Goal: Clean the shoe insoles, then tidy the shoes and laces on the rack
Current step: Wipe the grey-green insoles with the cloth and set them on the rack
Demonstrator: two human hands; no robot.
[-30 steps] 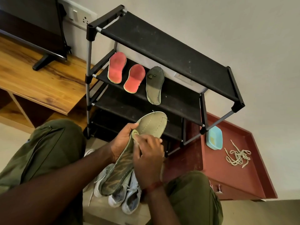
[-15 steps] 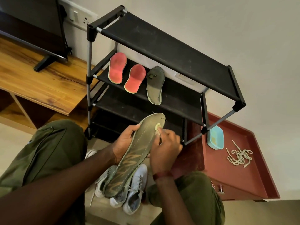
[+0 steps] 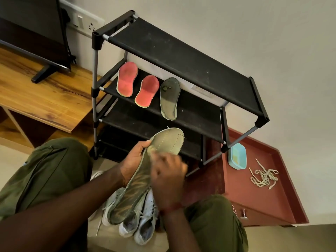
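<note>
My left hand (image 3: 134, 160) grips a long olive-green insole (image 3: 167, 140) by its left edge, toe end up, in front of the black shoe rack (image 3: 181, 51). My right hand (image 3: 167, 179) lies blurred over the middle of the insole, its fingers curled round a small pale green pad (image 3: 151, 154) pressed on the surface. Two red insoles (image 3: 126, 79) (image 3: 147, 90) and a second green insole (image 3: 170, 98) lie on the rack's second shelf. White shoes (image 3: 143, 226) stand on the floor under the held insole. Loose beige laces (image 3: 264, 178) lie in a heap at the right.
A light blue dish (image 3: 237, 156) sits beside the laces on a dark red tray-topped cabinet (image 3: 263, 202) right of the rack. A wooden table (image 3: 45, 99) with a TV (image 3: 32, 30) stands left. My knees in green trousers flank the shoes.
My right hand has slid with the pad from the toe end of the held insole down toward its middle. My left hand keeps its grip.
</note>
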